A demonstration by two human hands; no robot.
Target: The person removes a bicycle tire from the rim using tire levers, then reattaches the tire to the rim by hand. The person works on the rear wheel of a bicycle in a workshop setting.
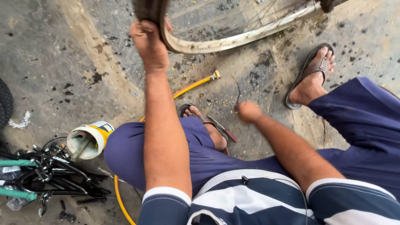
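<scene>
I sit low on a stained concrete floor with my knees apart, in dark blue trousers. My left hand (149,41) is raised and gripped around a dark tyre (151,9) where it meets a pale bicycle wheel rim (233,39) that curves across the top of the view. My right hand (248,111) hovers lower, between my knees, blurred; its fingers are curled into a fist and nothing shows in it. A thin dark wire-like piece (238,92) lies on the floor just beyond it.
A yellow hose (196,85) with a brass end runs over the floor and under my left leg. A white tub (88,140) lies on its side at left, next to a heap of black and green bicycle parts (50,173). My sandalled feet (313,75) rest on the concrete.
</scene>
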